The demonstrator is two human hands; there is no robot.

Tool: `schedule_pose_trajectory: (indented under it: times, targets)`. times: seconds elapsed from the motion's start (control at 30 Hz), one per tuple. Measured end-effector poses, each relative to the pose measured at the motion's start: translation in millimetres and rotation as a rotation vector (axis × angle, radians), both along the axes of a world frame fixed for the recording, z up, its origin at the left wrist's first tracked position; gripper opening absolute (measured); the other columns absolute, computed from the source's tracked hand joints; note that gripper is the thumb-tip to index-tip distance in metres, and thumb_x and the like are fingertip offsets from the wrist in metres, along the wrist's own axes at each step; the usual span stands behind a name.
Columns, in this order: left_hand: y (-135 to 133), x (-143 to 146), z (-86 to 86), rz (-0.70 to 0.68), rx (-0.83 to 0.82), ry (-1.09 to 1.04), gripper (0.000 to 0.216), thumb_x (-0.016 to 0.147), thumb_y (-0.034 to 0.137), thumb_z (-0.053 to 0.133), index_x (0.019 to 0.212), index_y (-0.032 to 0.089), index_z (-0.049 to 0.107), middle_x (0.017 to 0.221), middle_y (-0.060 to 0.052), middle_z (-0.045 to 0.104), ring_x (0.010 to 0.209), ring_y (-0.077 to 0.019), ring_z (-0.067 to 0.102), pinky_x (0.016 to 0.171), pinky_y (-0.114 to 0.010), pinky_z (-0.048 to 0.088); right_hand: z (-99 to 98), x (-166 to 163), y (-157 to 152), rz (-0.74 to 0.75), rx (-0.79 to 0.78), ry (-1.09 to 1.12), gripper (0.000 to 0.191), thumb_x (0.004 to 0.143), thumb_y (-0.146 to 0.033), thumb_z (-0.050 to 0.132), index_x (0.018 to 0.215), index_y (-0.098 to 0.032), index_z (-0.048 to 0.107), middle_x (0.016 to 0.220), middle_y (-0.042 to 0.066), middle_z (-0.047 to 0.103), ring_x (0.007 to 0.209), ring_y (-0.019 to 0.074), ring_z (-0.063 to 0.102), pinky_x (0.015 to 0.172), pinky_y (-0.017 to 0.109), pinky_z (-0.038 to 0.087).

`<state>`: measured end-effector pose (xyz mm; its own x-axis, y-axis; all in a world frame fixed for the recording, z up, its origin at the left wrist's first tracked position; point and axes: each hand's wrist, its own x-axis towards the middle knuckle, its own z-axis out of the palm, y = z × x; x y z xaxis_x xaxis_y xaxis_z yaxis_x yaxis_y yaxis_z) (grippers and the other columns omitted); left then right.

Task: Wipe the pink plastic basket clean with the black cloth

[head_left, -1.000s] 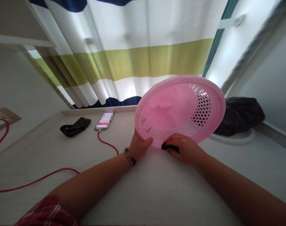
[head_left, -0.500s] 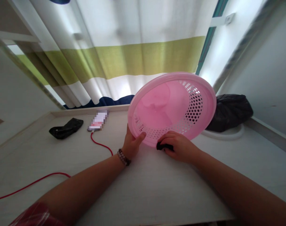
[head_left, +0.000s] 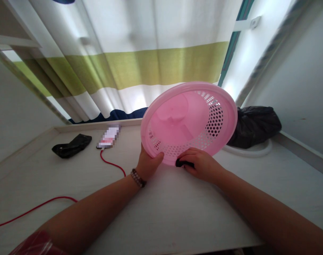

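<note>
A pink plastic basket (head_left: 197, 113) with a perforated wall is held up at a tilt, its mouth facing me. My left hand (head_left: 149, 164) grips the lower left of its rim, thumb on the near side and fingers hidden behind. My right hand (head_left: 200, 164) is closed on a bunched black cloth (head_left: 184, 163), pressed against the lower edge of the rim. Most of the cloth is hidden in the fingers, so its full shape does not show.
On the white tabletop (head_left: 156, 219) lie a folded black bag (head_left: 72, 145) and a phone (head_left: 108, 136) with a red cable (head_left: 113, 164). At the right, a filled black plastic bag (head_left: 257, 125) rests by a white ring-shaped rim (head_left: 253, 152). A striped curtain (head_left: 140, 69) hangs behind.
The whole view has shifted slightly, so everything appears a little further left. Both hands keep the same hold, with the right hand and cloth almost unmoved along the rim.
</note>
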<state>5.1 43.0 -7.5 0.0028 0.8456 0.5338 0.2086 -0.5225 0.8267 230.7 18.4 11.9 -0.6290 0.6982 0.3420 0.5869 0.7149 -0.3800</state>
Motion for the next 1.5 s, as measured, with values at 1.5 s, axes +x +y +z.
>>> schedule_pose_trajectory:
  times: [1.5]
  targets:
    - [-3, 1, 1.4, 0.061, 0.039, 0.047, 0.077, 0.066, 0.015, 0.068, 0.132, 0.020, 0.029, 0.129, -0.013, 0.048, 0.117, -0.0252, 0.051, 0.103, -0.046, 0.039, 12.0, 17, -1, -0.100, 0.072, -0.182, 0.015, 0.073, -0.021, 0.065, 0.086, -0.022, 0.073, 0.087, 0.005, 0.067, 0.084, 0.0209, 0.055, 0.079, 0.035, 0.045]
